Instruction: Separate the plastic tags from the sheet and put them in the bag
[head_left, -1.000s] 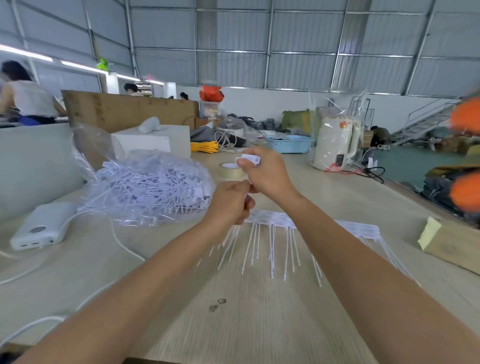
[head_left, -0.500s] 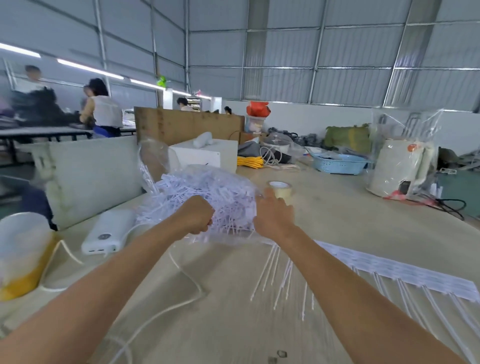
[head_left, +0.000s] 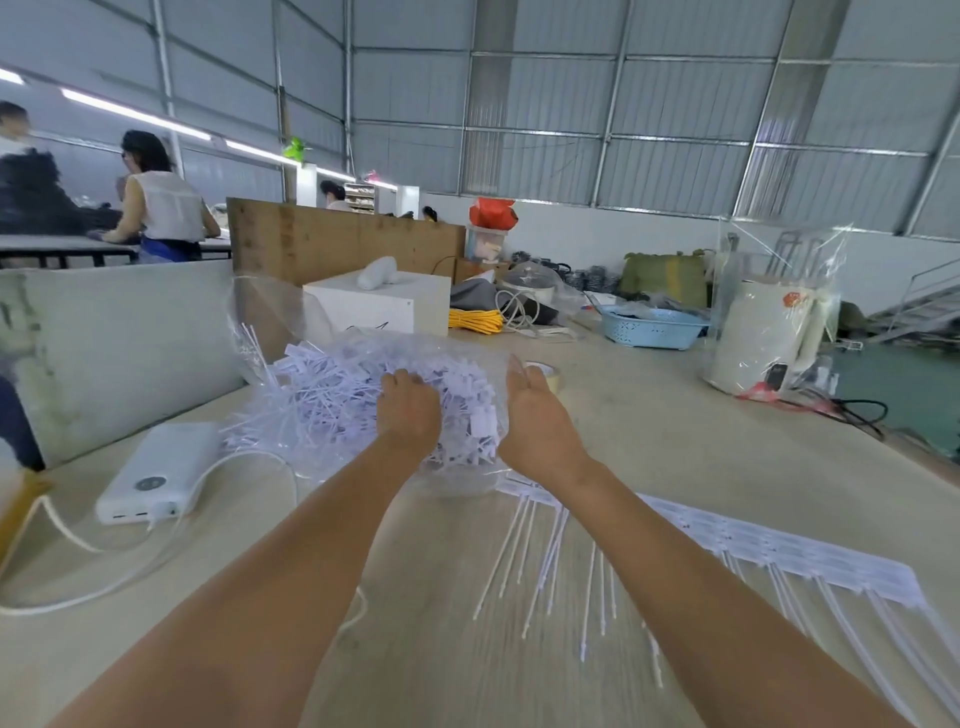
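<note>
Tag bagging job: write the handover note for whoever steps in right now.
Left hand: in the mouth of the clear bag, fingers curled down among the loose tags; whether it holds any cannot be told.
Right hand: open, flat against the bag's right side.
Sheet of tags: flat on the table, just right of the bag, most tags attached.
Done: a big pile bagged.
Left: tear off the remaining tags and bag them.
</note>
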